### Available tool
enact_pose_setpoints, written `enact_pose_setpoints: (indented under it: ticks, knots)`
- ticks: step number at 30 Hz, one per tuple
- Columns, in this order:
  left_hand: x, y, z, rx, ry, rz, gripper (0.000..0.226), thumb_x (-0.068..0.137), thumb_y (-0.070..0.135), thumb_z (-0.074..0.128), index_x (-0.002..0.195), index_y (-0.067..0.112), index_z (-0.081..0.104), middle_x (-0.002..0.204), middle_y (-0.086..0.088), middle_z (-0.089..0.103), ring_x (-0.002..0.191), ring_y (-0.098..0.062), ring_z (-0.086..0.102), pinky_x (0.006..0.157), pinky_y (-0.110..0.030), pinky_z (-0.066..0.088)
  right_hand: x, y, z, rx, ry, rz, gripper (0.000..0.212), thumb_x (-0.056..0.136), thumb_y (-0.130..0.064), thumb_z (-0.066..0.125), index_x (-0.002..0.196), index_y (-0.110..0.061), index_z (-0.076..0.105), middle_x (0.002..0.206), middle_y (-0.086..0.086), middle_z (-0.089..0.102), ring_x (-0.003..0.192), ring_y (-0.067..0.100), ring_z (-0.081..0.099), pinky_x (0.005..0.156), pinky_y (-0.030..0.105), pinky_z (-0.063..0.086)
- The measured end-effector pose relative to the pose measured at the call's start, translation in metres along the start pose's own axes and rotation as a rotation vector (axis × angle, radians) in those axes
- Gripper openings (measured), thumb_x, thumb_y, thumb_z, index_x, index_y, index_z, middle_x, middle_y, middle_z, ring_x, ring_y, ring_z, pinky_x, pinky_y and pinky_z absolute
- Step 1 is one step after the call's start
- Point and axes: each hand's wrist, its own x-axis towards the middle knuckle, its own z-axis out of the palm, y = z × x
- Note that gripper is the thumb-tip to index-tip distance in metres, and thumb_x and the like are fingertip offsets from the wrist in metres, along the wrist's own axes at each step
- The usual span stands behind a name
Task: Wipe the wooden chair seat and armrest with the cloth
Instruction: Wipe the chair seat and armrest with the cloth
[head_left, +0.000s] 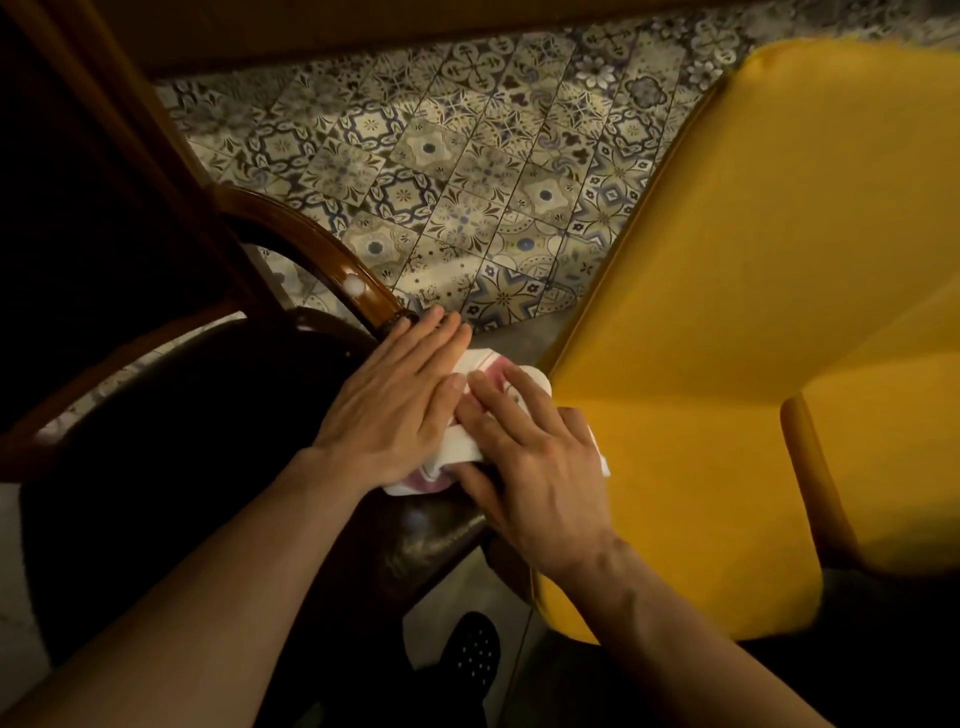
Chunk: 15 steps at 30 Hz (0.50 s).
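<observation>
A white cloth with pink markings (470, 447) lies on the right edge of the dark chair seat (218, 457). My left hand (395, 400) rests flat on the cloth, fingers straight and together, fingertips near the base of the glossy curved wooden armrest (332, 260). My right hand (530, 462) presses flat on the cloth's right part, its thumb against the seat edge. Both hands cover most of the cloth. The chair's wooden back frame (130, 156) rises at the left in shadow.
A yellow upholstered armchair (753, 312) stands close on the right, its cushion nearly touching the cloth. Patterned floor tiles (467, 182) spread beyond the chairs. A dark perforated shoe (470, 649) shows on the floor below the seat.
</observation>
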Motion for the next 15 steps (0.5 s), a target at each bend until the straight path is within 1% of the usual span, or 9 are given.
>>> enact_pose_setpoints:
  ticks: [3, 5, 8, 12, 15]
  knots:
    - [0.000, -0.002, 0.007, 0.008, 0.039, -0.002, 0.063, 0.104, 0.039, 0.006, 0.160, 0.014, 0.017, 0.170, 0.000, 0.013, 0.156, -0.009, -0.001, 0.128, -0.038, 0.003, 0.000, 0.004, 0.003, -0.029, 0.031, 0.021, 0.051, 0.097, -0.044, 0.058, 0.145, -0.026, 0.053, 0.152, -0.003, 0.052, 0.143, 0.028, 0.043, 0.090, 0.048, 0.048]
    - [0.000, -0.005, 0.010, 0.027, 0.045, 0.007, 0.061, 0.105, 0.039, 0.008, 0.161, 0.014, 0.017, 0.170, 0.000, 0.012, 0.156, -0.010, -0.001, 0.128, -0.038, 0.004, -0.006, 0.007, 0.004, -0.020, 0.055, 0.031, 0.047, 0.096, -0.041, 0.057, 0.141, -0.027, 0.057, 0.149, -0.004, 0.055, 0.139, 0.028, 0.047, 0.086, 0.047, 0.049]
    - [-0.001, -0.007, 0.013, 0.056, 0.039, 0.019, 0.061, 0.105, 0.040, 0.009, 0.161, 0.015, 0.014, 0.170, 0.001, 0.009, 0.156, -0.010, -0.004, 0.128, -0.037, 0.001, -0.033, 0.019, 0.005, -0.024, 0.083, 0.017, 0.045, 0.096, -0.041, 0.055, 0.139, -0.027, 0.058, 0.149, -0.003, 0.055, 0.137, 0.030, 0.049, 0.083, 0.046, 0.050]
    - [-0.001, -0.007, 0.018, 0.053, 0.059, 0.005, 0.060, 0.106, 0.040, 0.009, 0.161, 0.017, 0.012, 0.171, 0.001, 0.007, 0.156, -0.009, -0.006, 0.128, -0.038, 0.000, -0.074, 0.037, 0.005, -0.017, 0.104, 0.028, 0.045, 0.097, -0.043, 0.049, 0.139, -0.029, 0.059, 0.149, -0.005, 0.055, 0.138, 0.027, 0.048, 0.084, 0.042, 0.050]
    - [-0.001, -0.007, 0.020, 0.035, 0.076, 0.014, 0.059, 0.106, 0.038, 0.011, 0.161, 0.016, 0.013, 0.170, 0.001, 0.008, 0.156, -0.009, -0.005, 0.128, -0.039, 0.001, -0.093, 0.043, 0.005, -0.012, 0.119, 0.039, 0.047, 0.094, -0.042, 0.051, 0.139, -0.029, 0.059, 0.149, -0.005, 0.055, 0.138, 0.026, 0.049, 0.082, 0.043, 0.051]
